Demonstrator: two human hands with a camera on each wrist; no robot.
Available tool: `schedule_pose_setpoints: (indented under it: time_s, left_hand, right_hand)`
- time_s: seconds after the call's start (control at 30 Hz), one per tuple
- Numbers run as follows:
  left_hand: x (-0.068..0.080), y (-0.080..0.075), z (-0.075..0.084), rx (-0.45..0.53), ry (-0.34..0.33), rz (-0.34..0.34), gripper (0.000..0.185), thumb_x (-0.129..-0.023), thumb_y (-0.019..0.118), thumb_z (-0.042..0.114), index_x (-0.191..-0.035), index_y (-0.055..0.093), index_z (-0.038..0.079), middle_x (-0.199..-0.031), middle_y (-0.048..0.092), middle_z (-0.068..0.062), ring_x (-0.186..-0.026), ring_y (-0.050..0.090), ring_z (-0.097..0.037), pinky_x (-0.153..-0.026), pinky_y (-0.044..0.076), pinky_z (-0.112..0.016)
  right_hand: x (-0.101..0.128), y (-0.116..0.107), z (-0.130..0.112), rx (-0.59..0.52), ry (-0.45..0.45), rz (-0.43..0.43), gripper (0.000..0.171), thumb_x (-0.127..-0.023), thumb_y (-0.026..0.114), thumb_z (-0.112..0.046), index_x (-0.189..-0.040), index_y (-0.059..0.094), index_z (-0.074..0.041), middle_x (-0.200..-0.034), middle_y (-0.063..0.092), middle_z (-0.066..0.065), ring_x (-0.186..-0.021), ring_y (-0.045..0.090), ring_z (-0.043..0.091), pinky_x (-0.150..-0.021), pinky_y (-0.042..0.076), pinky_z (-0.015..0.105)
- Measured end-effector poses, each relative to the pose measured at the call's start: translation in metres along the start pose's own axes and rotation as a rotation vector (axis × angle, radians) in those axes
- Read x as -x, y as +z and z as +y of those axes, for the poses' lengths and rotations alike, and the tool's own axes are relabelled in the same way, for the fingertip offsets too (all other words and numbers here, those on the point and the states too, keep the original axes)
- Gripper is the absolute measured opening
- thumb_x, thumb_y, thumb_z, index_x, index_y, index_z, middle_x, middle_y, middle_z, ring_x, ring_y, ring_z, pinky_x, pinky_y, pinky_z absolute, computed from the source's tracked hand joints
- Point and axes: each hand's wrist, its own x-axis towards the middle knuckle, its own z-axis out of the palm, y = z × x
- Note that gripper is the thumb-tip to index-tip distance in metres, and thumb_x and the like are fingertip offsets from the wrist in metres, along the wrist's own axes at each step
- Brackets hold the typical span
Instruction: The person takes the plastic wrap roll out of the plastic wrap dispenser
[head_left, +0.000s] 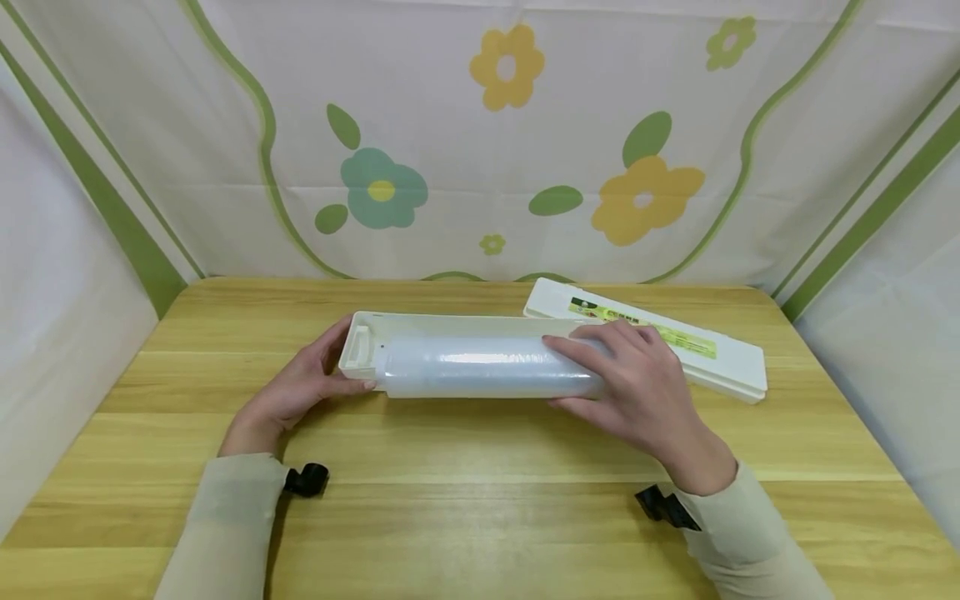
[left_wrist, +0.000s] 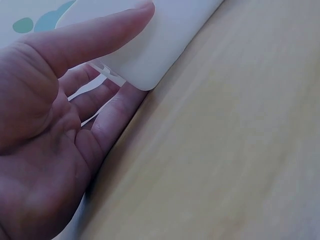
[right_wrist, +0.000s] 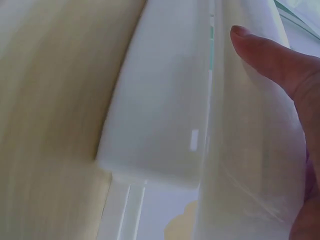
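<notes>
Backdrop: white cloth printed with flowers (head_left: 382,190) is hung behind and beside a wooden tabletop (head_left: 480,467).
Box: a long white tray-like box (head_left: 360,346) is laid across the tabletop's middle, open side up.
Roll: a roll of clear film (head_left: 480,367) is seated lengthwise in the box.
Left hand (head_left: 296,387): the box's 9 o'clock end is gripped, thumb on the near wall, fingers (left_wrist: 107,97) curled round the end.
Right hand (head_left: 641,387): the roll's 3 o'clock end is clasped, fingers over the top, thumb at the near side.
Lid (head_left: 720,354): a white lid with a green label is laid at 2 o'clock from the box, partly hidden behind the right hand.
</notes>
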Motion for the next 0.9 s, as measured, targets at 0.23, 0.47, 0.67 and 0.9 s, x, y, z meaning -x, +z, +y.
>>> schedule_pose_setpoints:
  time_s: [0.23, 0.47, 0.67, 0.9]
  left_hand:
    - [-0.001, 0.001, 0.0, -0.015, -0.004, 0.007, 0.11, -0.088, 0.091, 0.016, -0.173, 0.023, 0.034, -0.172, 0.033, -0.003, -0.158, 0.028, -0.029, -0.105, 0.041, -0.011]
    - [-0.001, 0.001, 0.002, -0.018, -0.007, 0.006, 0.109, -0.088, 0.09, 0.017, -0.172, 0.023, 0.034, -0.173, 0.032, -0.003, -0.157, 0.028, -0.028, -0.105, 0.041, -0.011]
    - [-0.001, 0.001, 0.003, -0.024, -0.005, 0.006, 0.109, -0.088, 0.091, 0.016, -0.172, 0.024, 0.033, -0.172, 0.033, -0.005, -0.156, 0.029, -0.03, -0.104, 0.042, -0.012]
    - [-0.001, 0.0, 0.001, 0.0, 0.0, -0.001, 0.108, -0.088, 0.091, 0.015, -0.172, 0.025, 0.032, -0.172, 0.034, -0.002, -0.155, 0.03, -0.027, -0.105, 0.041, -0.011]
  right_hand:
    - [0.014, -0.006, 0.002, 0.003, 0.003, -0.03, 0.07, -0.075, 0.092, -0.056, -0.137, 0.074, -0.03, -0.119, 0.076, 0.006, -0.111, 0.071, 0.032, -0.087, 0.054, 0.053]
    - [0.028, -0.009, 0.002, -0.014, 0.019, -0.048, 0.066, -0.082, 0.085, -0.063, -0.139, 0.073, -0.032, -0.12, 0.076, 0.005, -0.11, 0.071, 0.031, -0.086, 0.055, 0.055]
    - [0.036, -0.006, 0.002, -0.013, 0.004, -0.05, 0.062, -0.089, 0.075, -0.071, -0.138, 0.074, -0.032, -0.118, 0.076, 0.006, -0.108, 0.071, 0.03, -0.086, 0.055, 0.055]
    - [0.04, -0.002, 0.002, -0.012, -0.005, -0.089, 0.069, -0.078, 0.086, -0.061, -0.139, 0.073, -0.033, -0.119, 0.075, 0.004, -0.109, 0.07, 0.029, -0.085, 0.054, 0.051]
